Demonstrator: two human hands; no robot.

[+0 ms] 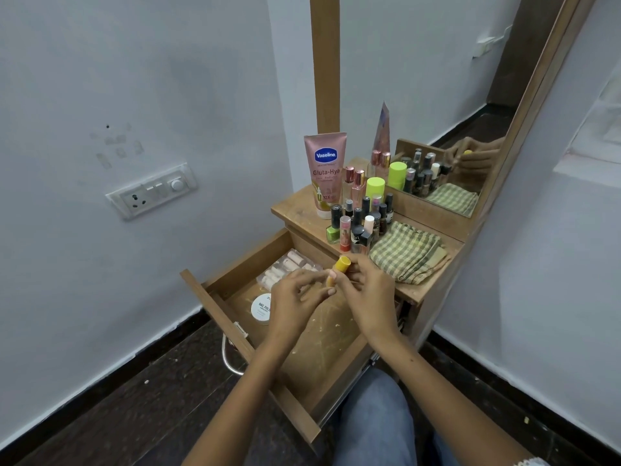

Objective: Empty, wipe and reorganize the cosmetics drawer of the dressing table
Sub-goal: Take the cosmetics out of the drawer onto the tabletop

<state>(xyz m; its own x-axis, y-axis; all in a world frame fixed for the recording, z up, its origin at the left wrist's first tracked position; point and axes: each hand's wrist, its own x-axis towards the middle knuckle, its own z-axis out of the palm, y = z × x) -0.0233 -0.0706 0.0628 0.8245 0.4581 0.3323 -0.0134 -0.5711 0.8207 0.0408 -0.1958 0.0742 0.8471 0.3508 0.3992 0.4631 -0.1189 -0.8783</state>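
Observation:
The wooden drawer stands pulled open below the dressing table top. Above it, both my hands hold a small yellow tube: my left hand pinches its lower end, my right hand grips it near the yellow cap. Inside the drawer lie a clear pack of pale pink tubes and a round white jar. On the table top stand a pink Vaseline tube, a cluster of several nail polish bottles, a lime-capped bottle and a folded green checked cloth.
A mirror rises behind the table top and reflects the bottles and my hands. A wall switch plate sits to the left. The drawer's metal handle juts over the dark floor. My knee in blue jeans is beside the drawer front.

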